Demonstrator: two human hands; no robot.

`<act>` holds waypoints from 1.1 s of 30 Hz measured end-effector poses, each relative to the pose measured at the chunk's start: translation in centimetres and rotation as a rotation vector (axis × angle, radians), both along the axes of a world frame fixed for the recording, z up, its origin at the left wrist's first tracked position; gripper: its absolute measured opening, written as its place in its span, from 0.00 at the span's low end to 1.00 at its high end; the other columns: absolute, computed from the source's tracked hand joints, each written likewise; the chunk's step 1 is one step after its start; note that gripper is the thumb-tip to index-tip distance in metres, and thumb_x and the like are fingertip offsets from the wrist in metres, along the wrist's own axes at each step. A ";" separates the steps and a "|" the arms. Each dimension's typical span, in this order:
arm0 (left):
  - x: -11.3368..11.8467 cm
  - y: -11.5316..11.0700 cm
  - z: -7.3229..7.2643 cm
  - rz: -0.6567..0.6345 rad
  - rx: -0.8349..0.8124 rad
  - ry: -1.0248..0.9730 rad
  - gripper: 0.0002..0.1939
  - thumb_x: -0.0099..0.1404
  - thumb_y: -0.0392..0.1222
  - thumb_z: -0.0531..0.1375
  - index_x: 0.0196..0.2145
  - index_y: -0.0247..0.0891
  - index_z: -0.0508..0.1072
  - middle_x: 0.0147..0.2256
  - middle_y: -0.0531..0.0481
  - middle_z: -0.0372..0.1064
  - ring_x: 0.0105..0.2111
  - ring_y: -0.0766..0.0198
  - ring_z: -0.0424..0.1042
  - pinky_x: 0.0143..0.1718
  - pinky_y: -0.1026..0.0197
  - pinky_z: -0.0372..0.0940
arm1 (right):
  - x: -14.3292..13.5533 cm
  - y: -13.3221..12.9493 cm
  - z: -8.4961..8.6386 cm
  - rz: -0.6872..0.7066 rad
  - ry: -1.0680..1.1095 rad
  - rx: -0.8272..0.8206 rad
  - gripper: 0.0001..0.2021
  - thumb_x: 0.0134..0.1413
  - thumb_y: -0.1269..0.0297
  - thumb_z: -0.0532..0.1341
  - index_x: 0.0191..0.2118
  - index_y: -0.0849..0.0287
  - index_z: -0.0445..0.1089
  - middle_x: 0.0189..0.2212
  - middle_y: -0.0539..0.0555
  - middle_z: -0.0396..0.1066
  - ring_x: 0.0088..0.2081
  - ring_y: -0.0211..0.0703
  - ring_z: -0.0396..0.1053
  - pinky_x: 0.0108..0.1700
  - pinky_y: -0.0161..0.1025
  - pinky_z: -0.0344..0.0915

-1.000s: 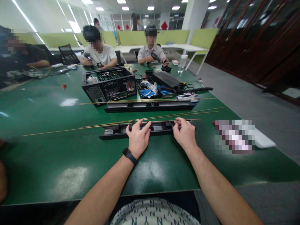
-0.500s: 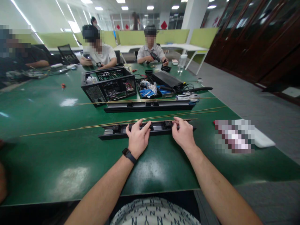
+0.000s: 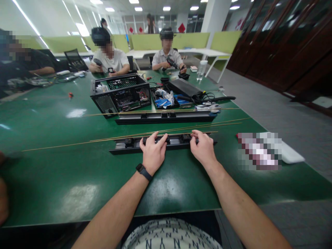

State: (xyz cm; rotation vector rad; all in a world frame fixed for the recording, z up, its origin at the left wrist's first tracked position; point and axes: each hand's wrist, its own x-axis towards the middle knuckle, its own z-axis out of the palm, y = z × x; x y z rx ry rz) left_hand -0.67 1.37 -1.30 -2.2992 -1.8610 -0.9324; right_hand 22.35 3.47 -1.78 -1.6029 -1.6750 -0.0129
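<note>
A long black rail (image 3: 176, 146) with a silvery channel and black blocks lies crosswise in front of me. My left hand (image 3: 154, 148) rests over its middle, fingers spread and touching the rail. Near the rail's right part is my right hand (image 3: 202, 143), its thumb and index finger pinched at a thin brass-coloured rod (image 3: 181, 133) along the rail's far edge. More thin rods (image 3: 103, 139) lie just behind, reaching far left. A black block (image 3: 129, 142) sits in the channel left of my left hand. What lies under my fingers is partly hidden.
Behind stand a second black rail (image 3: 166, 120), an open black computer case (image 3: 119, 97) and a tray of gloves (image 3: 166, 100). A blurred red item (image 3: 256, 152) lies at right. People sit across the green table (image 3: 64, 176); part of an arm shows at left.
My hands have hardly moved. The rod at my right hand has shifted very slightly left. Across the table, the person in white has changed the position of the things in their hands.
</note>
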 end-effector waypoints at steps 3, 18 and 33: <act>0.0 0.0 0.0 0.000 0.001 -0.002 0.20 0.75 0.45 0.56 0.62 0.57 0.74 0.66 0.41 0.66 0.61 0.50 0.69 0.68 0.29 0.48 | -0.1 -0.1 0.0 0.012 -0.009 0.000 0.16 0.63 0.67 0.55 0.53 0.57 0.73 0.44 0.59 0.82 0.49 0.56 0.76 0.56 0.56 0.63; 0.4 0.0 0.2 -0.008 -0.007 -0.002 0.20 0.75 0.46 0.56 0.62 0.55 0.74 0.66 0.41 0.66 0.60 0.49 0.70 0.68 0.28 0.47 | -0.3 -0.1 0.1 0.026 -0.010 0.009 0.16 0.63 0.67 0.55 0.53 0.57 0.74 0.44 0.59 0.82 0.49 0.57 0.76 0.55 0.55 0.64; 1.3 -0.2 2.9 -0.005 -0.140 0.027 0.22 0.72 0.45 0.59 0.62 0.50 0.71 0.64 0.38 0.67 0.61 0.46 0.69 0.67 0.21 0.47 | -0.3 -0.1 0.1 0.008 -0.030 -0.003 0.15 0.64 0.65 0.56 0.53 0.58 0.74 0.44 0.59 0.82 0.48 0.57 0.75 0.54 0.54 0.63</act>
